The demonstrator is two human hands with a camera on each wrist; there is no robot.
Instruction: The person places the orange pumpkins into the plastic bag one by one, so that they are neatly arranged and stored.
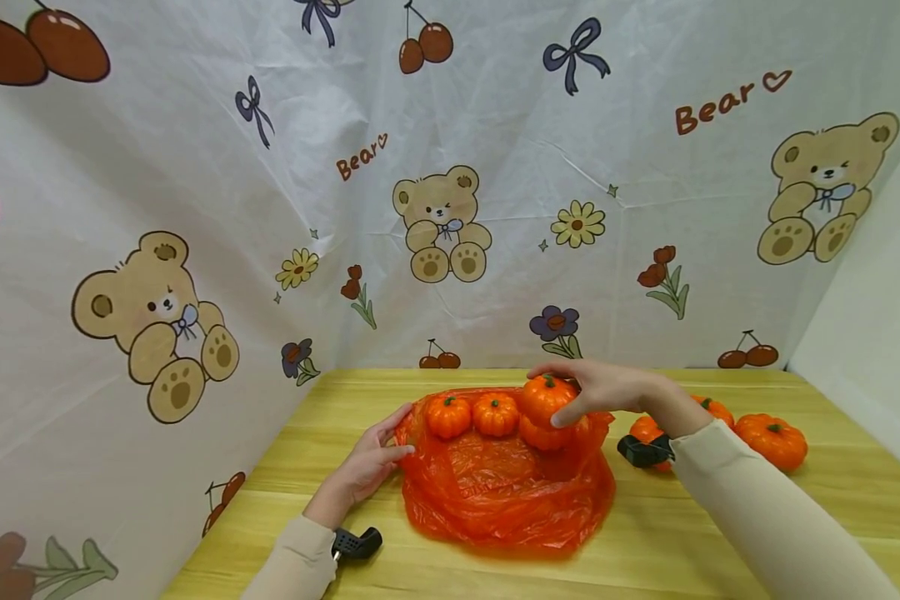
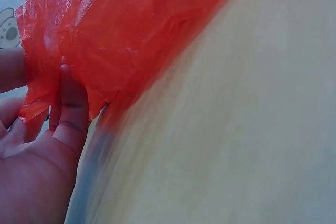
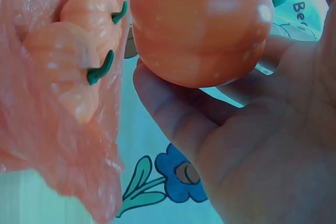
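Note:
A red plastic bag (image 1: 495,517) lies on the table with its mouth spread wide. My left hand (image 1: 366,468) pinches the left edge of that bag; the left wrist view shows thin film between thumb and fingers. Above the bag's right side, my right hand (image 1: 607,387) grips an orange toy pumpkin (image 1: 546,400) with a green stem. Directly under it sits another pumpkin (image 1: 543,437), partly covered by the held one. Two smaller-looking pumpkins, a left one (image 1: 448,418) and a middle one (image 1: 496,416), rest in the bag along its far side.
More pumpkins stand on the wooden table (image 1: 832,517) to the right, among them a large one (image 1: 771,442), partly behind my right forearm. A white curtain (image 1: 495,108) printed with bears closes off the back and left. A white wall (image 1: 870,333) rises on the right.

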